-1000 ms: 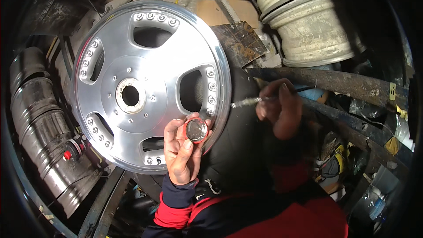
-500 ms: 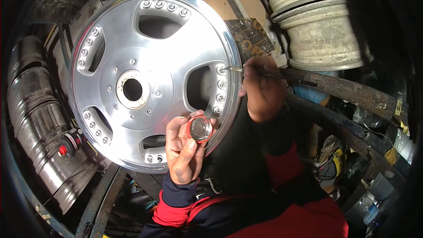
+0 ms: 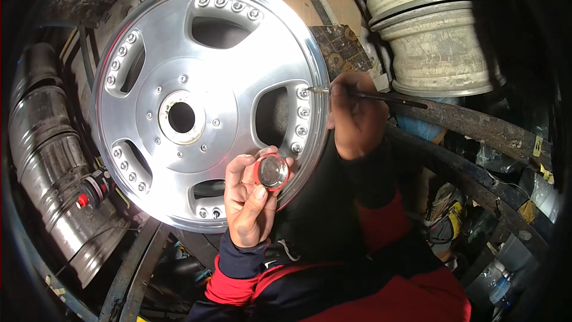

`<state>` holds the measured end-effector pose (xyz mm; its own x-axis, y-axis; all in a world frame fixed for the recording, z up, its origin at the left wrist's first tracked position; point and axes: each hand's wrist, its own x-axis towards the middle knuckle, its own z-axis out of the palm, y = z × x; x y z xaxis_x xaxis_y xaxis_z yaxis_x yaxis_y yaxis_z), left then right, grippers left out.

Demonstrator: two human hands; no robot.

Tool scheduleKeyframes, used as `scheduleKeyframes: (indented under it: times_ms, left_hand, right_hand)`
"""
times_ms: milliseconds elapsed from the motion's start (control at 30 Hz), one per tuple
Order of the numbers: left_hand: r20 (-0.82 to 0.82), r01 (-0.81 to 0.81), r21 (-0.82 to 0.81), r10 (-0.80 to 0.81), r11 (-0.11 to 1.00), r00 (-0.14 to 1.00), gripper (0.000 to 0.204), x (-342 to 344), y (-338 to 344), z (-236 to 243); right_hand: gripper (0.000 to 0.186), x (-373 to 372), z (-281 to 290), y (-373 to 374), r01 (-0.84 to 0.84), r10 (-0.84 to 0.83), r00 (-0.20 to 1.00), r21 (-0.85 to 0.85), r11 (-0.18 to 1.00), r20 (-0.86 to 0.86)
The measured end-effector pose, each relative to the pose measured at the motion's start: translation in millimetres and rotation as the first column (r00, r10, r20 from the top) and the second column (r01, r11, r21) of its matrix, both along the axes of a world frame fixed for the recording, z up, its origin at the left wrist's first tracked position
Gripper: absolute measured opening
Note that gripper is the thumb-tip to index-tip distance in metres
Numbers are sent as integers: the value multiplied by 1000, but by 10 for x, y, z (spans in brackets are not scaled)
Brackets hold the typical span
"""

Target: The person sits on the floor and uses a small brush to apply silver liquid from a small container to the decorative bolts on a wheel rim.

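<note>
A polished silver wheel rim (image 3: 214,83) lies face up in front of me, its spoke openings edged with rows of small bolts. My right hand (image 3: 356,116) pinches a thin, dark-handled paintbrush (image 3: 390,98). Its pale tip meets the uppermost bolt (image 3: 303,92) of the row on the right. Between the thumb and fingers of my left hand (image 3: 250,206) is a small round red cap (image 3: 273,172), tilted toward me, with a silvery substance inside. That hand is over the rim's lower right part and covers some of its edge.
Dull, worn wheel barrels (image 3: 423,30) stand at the upper right, and shinier ones (image 3: 56,137) line the left. A black bottle with a red cap (image 3: 94,188) is beside the rim. Rusty metal bars (image 3: 476,125) run along the right, above plastic bottles (image 3: 497,280).
The rim appears slightly shifted right and down in the picture. Tilting a little, the brush keeps its tip at the same bolt. My left hand holds the cap almost unmoved.
</note>
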<state>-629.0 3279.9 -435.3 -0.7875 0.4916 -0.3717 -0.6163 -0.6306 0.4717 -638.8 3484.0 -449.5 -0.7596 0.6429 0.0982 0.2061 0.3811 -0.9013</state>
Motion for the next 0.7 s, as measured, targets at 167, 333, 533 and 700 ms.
scheduleKeyframes:
  times_ms: [167, 333, 533, 700]
  left_hand:
    - [2, 4, -5, -4, 1000, 1000, 46, -4, -2, -7]
    - [11, 2, -6, -2, 1000, 1000, 46, -3, -10, -8]
    - [-12, 13, -45, -13, 999, 1000, 47, -11, 3, 11]
    - [-3, 13, -9, -13, 1000, 1000, 47, -15, -5, 13]
  right_hand:
    - [5, 19, -5, -1, 26, -26, 1000, -23, 999, 5]
    - [6, 25, 20, -14, 42, -41, 999, -88, 995, 13]
    - [5, 21, -4, -6, 65, -65, 998, -113, 991, 9]
    - [5, 16, 41, -26, 89, -118, 990, -313, 946, -75]
